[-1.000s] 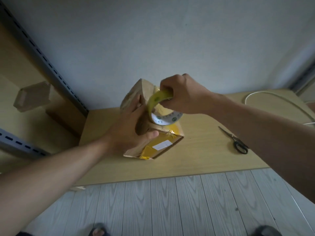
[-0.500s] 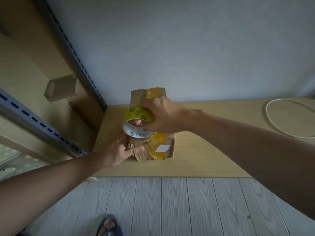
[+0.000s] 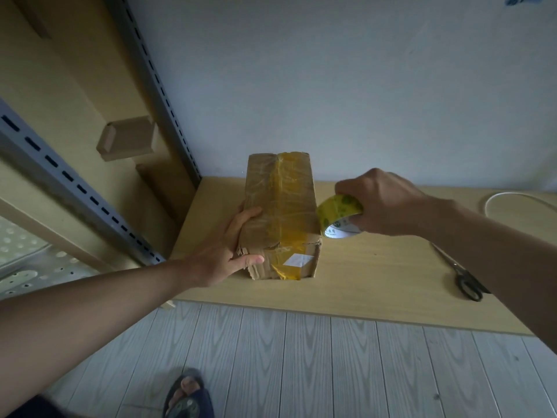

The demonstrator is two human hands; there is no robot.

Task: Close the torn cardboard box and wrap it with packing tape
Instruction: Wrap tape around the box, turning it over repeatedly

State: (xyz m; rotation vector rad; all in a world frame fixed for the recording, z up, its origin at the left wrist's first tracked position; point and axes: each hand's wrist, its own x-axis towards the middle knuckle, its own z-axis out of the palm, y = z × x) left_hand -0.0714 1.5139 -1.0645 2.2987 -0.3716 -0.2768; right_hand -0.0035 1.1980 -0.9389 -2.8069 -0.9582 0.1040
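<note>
Gripping round tape roll (image 3: 338, 213), right hand (image 3: 384, 202), left hand (image 3: 221, 254) on creased box (image 3: 281, 197)

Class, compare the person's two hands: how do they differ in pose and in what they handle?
The left hand lies with straight fingers on the cardboard box; the right hand curls round the tape roll. The left hand is at the box's left edge, the right hand at its right. Both are bare.

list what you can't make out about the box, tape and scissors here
All head view.
Box: left near corner is under the left hand; far end hidden by the box itself.
Label: too small to read.
Tape roll: mostly covered by the right hand; whether a strip reaches the box is unclear.
Scissors: one handle partly behind the right forearm.
</note>
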